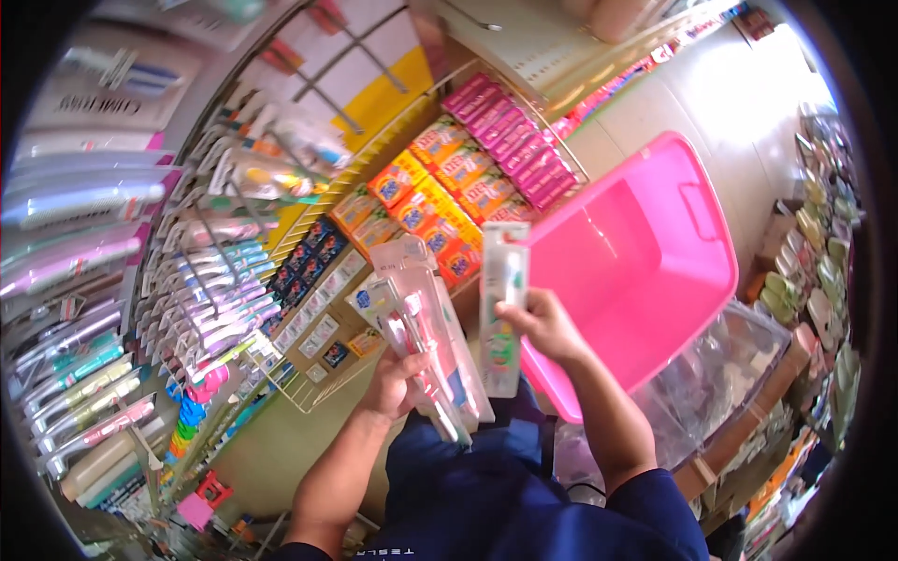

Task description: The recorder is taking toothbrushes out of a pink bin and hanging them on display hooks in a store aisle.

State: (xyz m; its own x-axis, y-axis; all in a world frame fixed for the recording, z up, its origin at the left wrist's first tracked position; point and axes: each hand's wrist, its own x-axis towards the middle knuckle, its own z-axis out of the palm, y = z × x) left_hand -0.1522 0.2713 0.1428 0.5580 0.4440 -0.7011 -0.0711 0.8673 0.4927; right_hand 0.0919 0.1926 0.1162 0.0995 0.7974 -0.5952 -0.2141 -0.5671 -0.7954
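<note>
Left hand (398, 381) clutching toothbrush packs (432, 327), right hand (547, 323) pinching white pack (503, 276), open pink bin (678, 262), rim near right wrist

White glare on floor (697, 107), bent edges

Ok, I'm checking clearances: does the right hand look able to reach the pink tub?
Probably yes: the right hand appears close to the pink tub, with nothing visible between them, though it holds a slim white package.
</note>
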